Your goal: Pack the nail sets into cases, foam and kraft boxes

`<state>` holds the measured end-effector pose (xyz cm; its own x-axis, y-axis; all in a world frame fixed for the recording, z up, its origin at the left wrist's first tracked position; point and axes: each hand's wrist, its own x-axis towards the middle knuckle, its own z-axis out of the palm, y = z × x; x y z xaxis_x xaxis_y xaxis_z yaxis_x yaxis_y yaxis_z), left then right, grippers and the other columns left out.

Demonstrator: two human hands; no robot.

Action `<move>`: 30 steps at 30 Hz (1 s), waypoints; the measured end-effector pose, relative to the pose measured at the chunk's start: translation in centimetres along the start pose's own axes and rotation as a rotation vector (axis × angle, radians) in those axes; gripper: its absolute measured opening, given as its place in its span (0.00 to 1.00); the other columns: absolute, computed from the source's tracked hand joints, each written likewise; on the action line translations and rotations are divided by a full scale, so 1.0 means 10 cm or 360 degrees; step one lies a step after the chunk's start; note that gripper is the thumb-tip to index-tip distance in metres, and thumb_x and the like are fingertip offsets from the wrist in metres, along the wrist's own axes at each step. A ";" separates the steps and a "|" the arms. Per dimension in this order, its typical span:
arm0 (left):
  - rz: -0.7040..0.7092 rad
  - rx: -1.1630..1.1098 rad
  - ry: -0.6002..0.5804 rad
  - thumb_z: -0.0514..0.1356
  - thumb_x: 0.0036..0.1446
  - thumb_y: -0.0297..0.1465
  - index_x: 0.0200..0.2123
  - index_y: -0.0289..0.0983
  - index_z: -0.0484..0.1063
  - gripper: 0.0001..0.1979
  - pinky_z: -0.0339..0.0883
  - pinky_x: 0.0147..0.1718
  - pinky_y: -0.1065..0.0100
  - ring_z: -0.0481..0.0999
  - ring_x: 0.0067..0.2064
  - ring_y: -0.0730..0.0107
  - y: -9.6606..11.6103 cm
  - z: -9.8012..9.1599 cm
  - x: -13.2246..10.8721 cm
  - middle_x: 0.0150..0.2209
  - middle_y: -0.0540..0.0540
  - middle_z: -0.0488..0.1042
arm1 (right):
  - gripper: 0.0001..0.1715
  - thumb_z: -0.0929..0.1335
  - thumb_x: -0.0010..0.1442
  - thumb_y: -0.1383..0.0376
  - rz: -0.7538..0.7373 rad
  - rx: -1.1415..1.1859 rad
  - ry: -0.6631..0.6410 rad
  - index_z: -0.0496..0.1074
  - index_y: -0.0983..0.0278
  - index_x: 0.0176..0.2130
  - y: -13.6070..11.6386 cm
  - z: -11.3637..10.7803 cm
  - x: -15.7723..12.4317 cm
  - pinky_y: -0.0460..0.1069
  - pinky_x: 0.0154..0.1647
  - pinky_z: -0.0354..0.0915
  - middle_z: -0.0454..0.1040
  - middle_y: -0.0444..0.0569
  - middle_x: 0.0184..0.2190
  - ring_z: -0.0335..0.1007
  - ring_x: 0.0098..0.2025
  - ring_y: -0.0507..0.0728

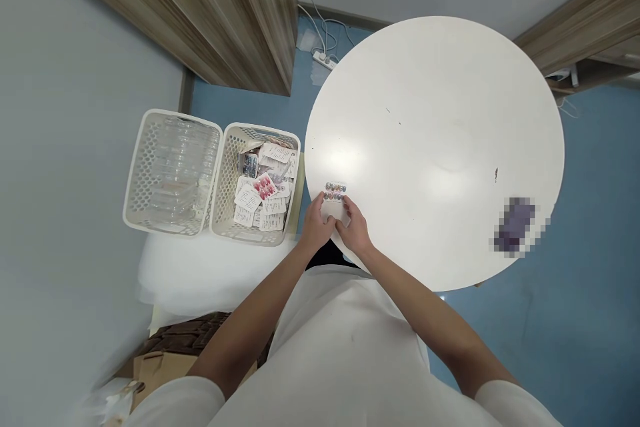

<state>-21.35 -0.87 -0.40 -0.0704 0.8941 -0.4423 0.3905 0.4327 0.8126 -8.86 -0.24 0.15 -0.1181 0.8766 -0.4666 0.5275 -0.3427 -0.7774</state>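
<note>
A small white card of press-on nails (335, 191) is at the near left edge of the round table, with two rows of multicoloured, shiny nails on its far part. My left hand (316, 223) grips its left side, fingers bent around the edge. On the right side, my right hand (354, 228) pinches the same card, thumb near the lower edge. Both thumbs come close together over the card's white lower part. Whether the card rests on the tabletop or is slightly raised, I cannot tell.
Left of the round white table (440, 80) stand a white basket of printed cards (216, 213), one with red nails (265, 187), and a white basket of clear plastic cases (131, 193). A blurred purple item (515, 223) lies at the table's right. A power strip (324, 60) is on the floor.
</note>
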 end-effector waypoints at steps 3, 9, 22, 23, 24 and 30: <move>-0.0002 0.0003 -0.0007 0.53 0.49 0.25 0.59 0.40 0.49 0.33 0.53 0.56 0.56 0.56 0.58 0.60 0.00 -0.02 -0.01 0.58 0.43 0.56 | 0.38 0.63 0.52 0.66 0.0022 0.0008 -0.0013 0.47 0.60 0.60 0.01 0.01 -0.01 0.58 0.58 0.53 0.54 0.49 0.59 0.52 0.59 0.59; -0.0025 0.0008 -0.0003 0.53 0.49 0.25 0.59 0.40 0.50 0.33 0.53 0.55 0.56 0.56 0.58 0.59 0.03 -0.02 -0.01 0.58 0.44 0.57 | 0.39 0.63 0.51 0.66 0.0010 0.0027 0.0001 0.47 0.59 0.60 0.05 0.02 -0.04 0.58 0.59 0.52 0.54 0.49 0.59 0.51 0.59 0.59; 0.0017 -0.0023 0.0213 0.52 0.50 0.26 0.59 0.40 0.49 0.32 0.56 0.54 0.60 0.58 0.57 0.62 -0.01 0.07 -0.11 0.57 0.44 0.57 | 0.38 0.63 0.52 0.67 -0.0099 0.0012 -0.0063 0.46 0.61 0.60 0.13 -0.08 -0.08 0.57 0.58 0.53 0.51 0.51 0.60 0.48 0.60 0.57; 0.0021 0.0017 0.0234 0.53 0.50 0.26 0.59 0.39 0.50 0.31 0.56 0.54 0.60 0.58 0.57 0.62 -0.01 0.08 -0.15 0.57 0.44 0.57 | 0.38 0.63 0.52 0.66 -0.0119 -0.0021 -0.0093 0.47 0.60 0.60 0.14 -0.11 -0.11 0.57 0.59 0.52 0.50 0.51 0.60 0.46 0.61 0.58; 0.0032 0.0067 0.0255 0.53 0.50 0.26 0.58 0.38 0.52 0.30 0.55 0.55 0.59 0.57 0.57 0.61 -0.01 0.09 -0.20 0.57 0.43 0.58 | 0.37 0.63 0.52 0.66 -0.0142 -0.0057 -0.0125 0.47 0.60 0.59 0.14 -0.14 -0.14 0.57 0.59 0.51 0.49 0.50 0.61 0.45 0.62 0.58; 0.0065 0.0324 0.0366 0.52 0.52 0.29 0.52 0.38 0.61 0.22 0.54 0.55 0.55 0.59 0.56 0.59 0.06 0.17 -0.67 0.54 0.42 0.62 | 0.34 0.62 0.54 0.64 -0.0318 -0.0129 -0.0259 0.49 0.58 0.59 0.22 -0.40 -0.42 0.57 0.50 0.61 0.48 0.52 0.61 0.54 0.56 0.59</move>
<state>-19.05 -6.83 2.39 -0.2477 0.9230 -0.2943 0.5717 0.3845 0.7248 -3.86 -3.32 2.07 -0.3570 0.8560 -0.3739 0.5452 -0.1341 -0.8275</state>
